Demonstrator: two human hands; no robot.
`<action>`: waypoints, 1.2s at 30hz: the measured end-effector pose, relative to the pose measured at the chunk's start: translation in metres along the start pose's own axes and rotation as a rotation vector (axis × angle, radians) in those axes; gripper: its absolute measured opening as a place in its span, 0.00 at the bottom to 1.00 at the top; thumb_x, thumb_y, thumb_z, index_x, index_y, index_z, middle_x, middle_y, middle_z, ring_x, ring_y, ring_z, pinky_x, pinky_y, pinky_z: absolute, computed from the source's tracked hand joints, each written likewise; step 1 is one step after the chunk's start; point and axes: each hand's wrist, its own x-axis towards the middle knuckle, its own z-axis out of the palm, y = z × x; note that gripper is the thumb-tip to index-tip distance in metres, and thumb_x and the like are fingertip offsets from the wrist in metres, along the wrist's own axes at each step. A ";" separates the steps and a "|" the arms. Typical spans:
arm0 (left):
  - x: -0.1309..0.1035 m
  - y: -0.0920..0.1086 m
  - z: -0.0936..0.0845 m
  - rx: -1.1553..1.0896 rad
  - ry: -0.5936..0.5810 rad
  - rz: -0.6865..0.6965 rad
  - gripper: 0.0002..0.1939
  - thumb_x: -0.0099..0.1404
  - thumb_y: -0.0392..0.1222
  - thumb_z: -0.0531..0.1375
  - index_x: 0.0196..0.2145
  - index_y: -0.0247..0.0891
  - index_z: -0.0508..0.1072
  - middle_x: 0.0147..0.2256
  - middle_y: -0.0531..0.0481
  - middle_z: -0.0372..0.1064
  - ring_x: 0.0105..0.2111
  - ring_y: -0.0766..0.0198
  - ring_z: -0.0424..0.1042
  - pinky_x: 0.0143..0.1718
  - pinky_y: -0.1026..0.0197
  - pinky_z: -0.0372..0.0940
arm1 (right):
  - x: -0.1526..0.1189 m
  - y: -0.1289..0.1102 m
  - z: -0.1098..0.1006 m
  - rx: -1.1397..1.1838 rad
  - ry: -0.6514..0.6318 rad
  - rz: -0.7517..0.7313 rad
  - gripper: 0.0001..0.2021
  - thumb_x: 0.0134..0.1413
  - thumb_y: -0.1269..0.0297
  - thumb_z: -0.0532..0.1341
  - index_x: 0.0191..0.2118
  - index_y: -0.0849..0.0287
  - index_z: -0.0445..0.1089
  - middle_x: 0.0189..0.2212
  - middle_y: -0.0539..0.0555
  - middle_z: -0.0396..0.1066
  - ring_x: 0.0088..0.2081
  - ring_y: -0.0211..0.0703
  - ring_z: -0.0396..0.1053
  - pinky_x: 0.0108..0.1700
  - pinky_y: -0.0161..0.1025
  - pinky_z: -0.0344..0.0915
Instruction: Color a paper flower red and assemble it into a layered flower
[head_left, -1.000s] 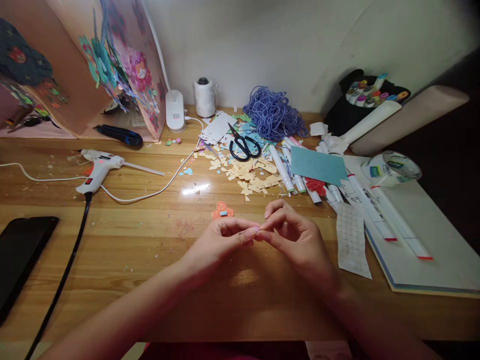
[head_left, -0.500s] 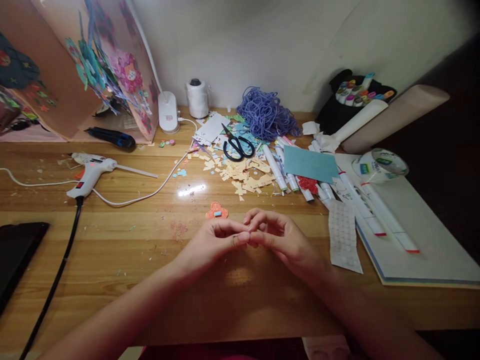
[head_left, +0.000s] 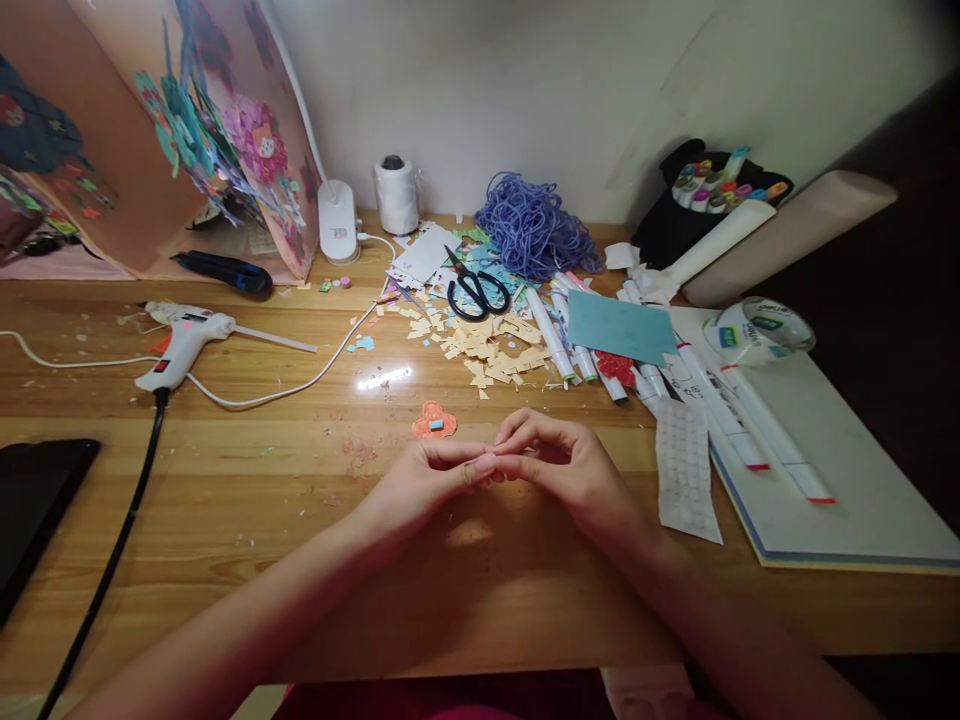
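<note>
Fingertips of my left hand (head_left: 435, 480) and my right hand (head_left: 559, 460) meet in a pinch above the wooden table. Whatever lies between them is hidden or too small to make out. Just beyond the left fingers, an orange flower-shaped paper cutout (head_left: 426, 412) lies flat with a small light-blue piece (head_left: 436, 425) on its middle. Farther back are cream paper scraps (head_left: 495, 350) and black-handled scissors (head_left: 477, 294), lying with blades partly apart.
A glue gun (head_left: 187, 340) with its cord lies at left, near a utility knife (head_left: 225, 272). Markers (head_left: 551, 335), a teal card (head_left: 622, 326) and a bubbly white strip (head_left: 684, 470) lie at right. Purple cord (head_left: 532, 225) is heaped by the wall.
My right hand's fingers have shifted slightly up and left against the left fingertips. Both hands stay pinched together; the flower cutout has not moved on the table.
</note>
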 end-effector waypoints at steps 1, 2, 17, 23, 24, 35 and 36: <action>0.001 -0.001 0.000 -0.005 0.013 -0.002 0.13 0.56 0.50 0.63 0.33 0.38 0.79 0.27 0.51 0.66 0.29 0.67 0.58 0.32 0.66 0.53 | 0.000 0.000 0.000 -0.019 0.005 0.007 0.05 0.45 0.63 0.67 0.25 0.58 0.74 0.30 0.51 0.67 0.30 0.36 0.66 0.31 0.35 0.66; 0.001 -0.002 0.000 -0.037 0.023 -0.011 0.13 0.55 0.50 0.64 0.32 0.38 0.79 0.28 0.51 0.67 0.29 0.67 0.59 0.33 0.66 0.53 | 0.001 0.001 0.000 -0.045 0.015 0.006 0.05 0.46 0.63 0.66 0.26 0.58 0.73 0.30 0.51 0.67 0.30 0.36 0.66 0.31 0.34 0.65; -0.005 0.006 0.003 -0.138 -0.030 -0.059 0.12 0.59 0.49 0.62 0.27 0.38 0.77 0.27 0.53 0.64 0.28 0.71 0.55 0.30 0.68 0.50 | -0.004 -0.002 -0.008 -0.280 0.018 -0.352 0.08 0.48 0.73 0.65 0.33 0.51 0.76 0.31 0.50 0.67 0.32 0.38 0.67 0.32 0.36 0.66; -0.006 0.005 0.004 -0.071 -0.021 -0.049 0.14 0.58 0.51 0.61 0.26 0.37 0.75 0.26 0.54 0.61 0.27 0.70 0.53 0.29 0.66 0.48 | -0.005 -0.004 -0.008 -0.404 0.054 -0.427 0.08 0.48 0.72 0.65 0.33 0.51 0.76 0.30 0.50 0.69 0.32 0.39 0.68 0.33 0.37 0.67; -0.006 0.005 0.004 -0.062 -0.019 -0.047 0.14 0.58 0.51 0.61 0.25 0.37 0.75 0.25 0.55 0.61 0.26 0.70 0.53 0.29 0.66 0.48 | -0.005 -0.004 -0.008 -0.418 0.058 -0.442 0.08 0.48 0.72 0.65 0.33 0.51 0.76 0.30 0.50 0.69 0.31 0.39 0.68 0.33 0.37 0.67; -0.010 0.014 0.007 0.092 0.021 0.018 0.14 0.61 0.48 0.59 0.24 0.37 0.74 0.23 0.57 0.61 0.26 0.69 0.54 0.30 0.65 0.49 | -0.008 -0.003 -0.006 -0.466 0.100 -0.547 0.10 0.46 0.77 0.66 0.34 0.53 0.74 0.30 0.50 0.69 0.32 0.38 0.68 0.33 0.37 0.67; -0.010 0.015 0.007 0.105 0.026 0.023 0.14 0.61 0.48 0.59 0.24 0.37 0.74 0.23 0.57 0.62 0.26 0.69 0.54 0.31 0.65 0.49 | -0.008 -0.003 -0.005 -0.469 0.102 -0.550 0.11 0.46 0.77 0.66 0.34 0.53 0.74 0.30 0.50 0.69 0.32 0.38 0.68 0.33 0.37 0.67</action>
